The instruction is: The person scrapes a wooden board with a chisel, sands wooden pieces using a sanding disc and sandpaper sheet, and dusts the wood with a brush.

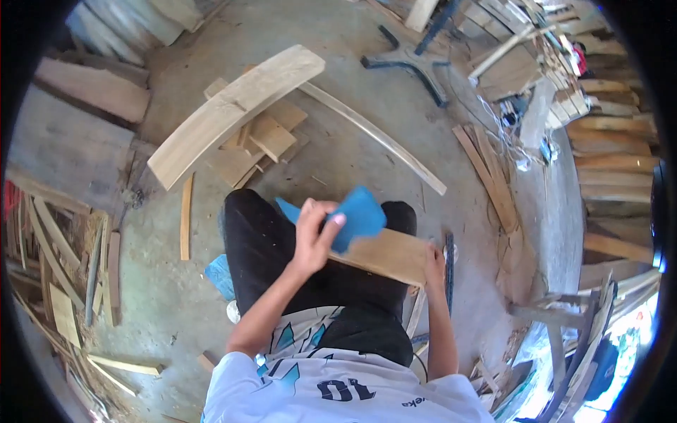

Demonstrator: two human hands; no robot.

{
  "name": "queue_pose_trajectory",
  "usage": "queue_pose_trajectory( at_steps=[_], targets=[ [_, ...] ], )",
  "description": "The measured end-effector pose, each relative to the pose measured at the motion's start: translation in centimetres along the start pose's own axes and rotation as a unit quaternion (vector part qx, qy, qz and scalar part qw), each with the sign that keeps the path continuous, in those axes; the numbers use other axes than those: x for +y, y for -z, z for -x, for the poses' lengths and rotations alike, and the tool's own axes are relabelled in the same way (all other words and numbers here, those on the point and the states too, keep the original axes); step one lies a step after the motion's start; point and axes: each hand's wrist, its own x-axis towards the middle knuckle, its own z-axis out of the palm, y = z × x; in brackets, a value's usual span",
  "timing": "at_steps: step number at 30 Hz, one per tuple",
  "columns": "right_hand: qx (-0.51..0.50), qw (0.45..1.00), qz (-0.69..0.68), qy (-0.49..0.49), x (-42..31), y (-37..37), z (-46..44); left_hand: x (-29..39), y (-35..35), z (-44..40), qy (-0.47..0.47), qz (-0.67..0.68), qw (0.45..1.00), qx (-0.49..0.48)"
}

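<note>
The left hand (315, 236) was closed on a blue sheet (364, 211), with the thumb pressed on its face. Most of the sheet stood out to the right of this grip, bent upward, and a small corner of it showed at the left side of the fingers. The right hand (435, 266) held the right end of a board (388, 257); its thumb side was visible, but how far the other fingers went around the wood I could not tell. The board lay across the lap, between the two hands, and its left end was partly hidden behind the sheet. Whether the sheet touched the wood was not clear.

Ahead of the left hand, and somewhat to its left, a curved plank (236, 109) rested over a pile of small boards (271, 137). A long strip (377, 139) reached from this pile toward the right, ahead of both hands. Farther ahead stood a dark base (409, 62) with spread legs. To the left of the left hand, beside the knee, was a blue cloth (220, 276) on the floor (159, 282).
</note>
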Motion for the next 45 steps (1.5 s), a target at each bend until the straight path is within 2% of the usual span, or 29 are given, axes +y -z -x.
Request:
queue_pose_trajectory(
  at_steps=[1,2,3,5,6,8,9,10,11,12,13,14,17,18,22,25,27,29,30,32,34,36,39,41,43,44,45],
  targets=[
    [0.012,1.0,-0.001,-0.008,-0.2,0.1,-0.1,1.9,-1.0,0.2,-0.017,0.027,0.999,-0.042],
    [-0.006,1.0,-0.005,0.025,-0.7,0.1,0.0,3.6,-2.1,-0.1,-0.064,0.042,0.994,-0.073],
    [-0.026,0.998,-0.008,0.059,-1.3,0.1,0.3,4.8,-3.7,-0.3,-0.058,0.087,0.99,-0.091],
    [-0.067,0.995,0.028,0.066,-3.5,0.5,1.6,5.4,-6.4,-0.6,0.146,0.172,0.961,-0.16],
    [-0.076,0.986,0.038,0.146,-2.4,0.3,0.9,2.8,-8.8,-0.5,0.108,0.165,0.97,-0.144],
    [-0.077,0.985,0.026,0.149,-0.7,-0.4,-0.6,0.0,-11.5,-0.5,0.152,-0.016,0.975,-0.164],
    [-0.082,0.985,0.017,0.151,-0.3,-0.6,-0.9,-2.5,-12.8,0.4,0.117,-0.075,0.974,-0.18],
    [-0.099,0.989,-0.016,0.107,-0.6,-0.8,-0.6,-3.5,-13.1,1.5,0.076,-0.161,0.964,-0.197],
    [-0.095,0.99,-0.02,0.106,-1.9,-0.9,0.0,-4.2,-13.2,2.6,0.032,-0.245,0.945,-0.213],
    [-0.097,0.991,-0.047,0.072,-4.0,-0.7,1.1,-5.1,-12.8,3.5,0.023,-0.296,0.908,-0.294],
    [-0.1,0.991,-0.075,0.037,-4.8,-0.6,1.9,-5.2,-12.5,4.6,-0.019,-0.336,0.887,-0.316],
    [-0.113,0.989,-0.088,0.026,-3.1,-0.7,1.0,-5.4,-12.0,5.5,-0.06,-0.375,0.863,-0.335],
    [-0.09,0.988,-0.127,0.017,-1.4,-1.7,-0.1,-5.0,-10.6,4.7,-0.048,-0.33,0.873,-0.355],
    [-0.088,0.98,-0.176,0.014,-2.8,-1.9,0.7,-5.3,-10.2,4.5,-0.043,-0.303,0.88,-0.364],
    [-0.061,0.989,-0.123,0.057,-4.1,-1.4,2.1,-6.0,-9.6,4.9,-0.104,-0.295,0.897,-0.314],
    [-0.051,0.98,-0.13,0.142,-3.3,-0.7,2.6,-4.9,-9.0,4.8,-0.121,-0.266,0.916,-0.275],
    [-0.05,0.978,-0.148,0.14,-3.9,0.2,5.2,-4.5,-8.5,4.4,-0.125,-0.271,0.919,-0.257],
    [0.021,0.975,-0.159,0.155,-3.7,0.4,6.9,-2.1,-7.7,3.1,-0.138,-0.293,0.91,-0.258],
    [0.02,0.975,-0.162,0.154,-3.7,1.0,8.0,-1.1,-7.4,2.5,-0.135,-0.318,0.9,-0.266],
    [-0.027,0.962,-0.222,0.154,-4.0,1.8,9.4,0.2,-7.0,1.5,-0.168,-0.317,0.905,-0.231],
    [-0.026,0.954,-0.239,0.179,-3.4,2.0,9.8,2.3,-6.3,0.5,-0.11,-0.368,0.869,-0.311],
    [-0.017,0.946,-0.254,0.2,-3.4,2.2,10.4,3.5,-6.3,-0.1,-0.111,-0.384,0.862,-0.312],
    [-0.019,0.951,-0.237,0.198,-6.0,3.2,12.2,5.8,-5.9,-0.2,-0.103,-0.404,0.858,-0.3],
    [-0.04,0.957,-0.178,0.225,-7.1,3.9,12.2,7.4,-5.4,-0.3,-0.094,-0.421,0.855,-0.286],
    [-0.145,0.942,-0.277,0.122,-8.0,5.8,10.1,8.5,-5.2,0.1,-0.125,-0.407,0.865,-0.267],
    [-0.205,0.939,-0.261,0.085,-9.0,7.7,8.9,9.1,-5.2,0.3,-0.135,-0.405,0.863,-0.269],
    [-0.203,0.944,-0.244,0.09,-9.2,8.9,6.2,9.2,-5.4,0.7,-0.158,-0.383,0.872,-0.261]
  ],
)
